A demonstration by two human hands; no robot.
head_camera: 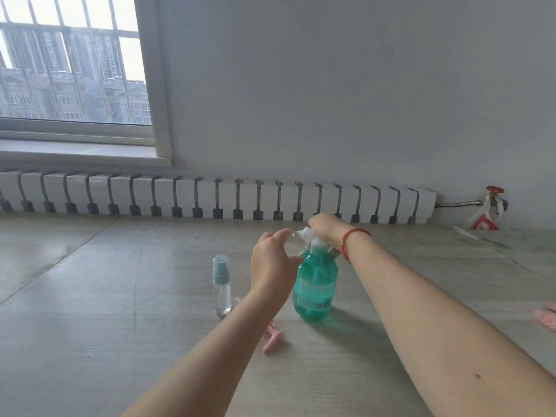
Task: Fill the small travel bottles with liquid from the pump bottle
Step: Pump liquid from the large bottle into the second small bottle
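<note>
A teal pump bottle (315, 288) full of green-blue liquid stands upright on the wooden floor. My right hand (326, 225) rests on top of its white pump head, fingers curled over it. My left hand (272, 263) grips a small clear travel bottle (296, 242), tilted with its mouth at the pump's spout. A second small clear travel bottle (222, 285) with a teal spray cap stands upright to the left, apart from both hands. A pink spray cap piece (273, 338) lies on the floor beneath my left forearm.
A long white radiator (216, 197) runs along the wall behind the bottles, with a red valve (495, 191) at its right end. A window (72, 70) is at the upper left. Something pink (549, 319) lies at the right edge.
</note>
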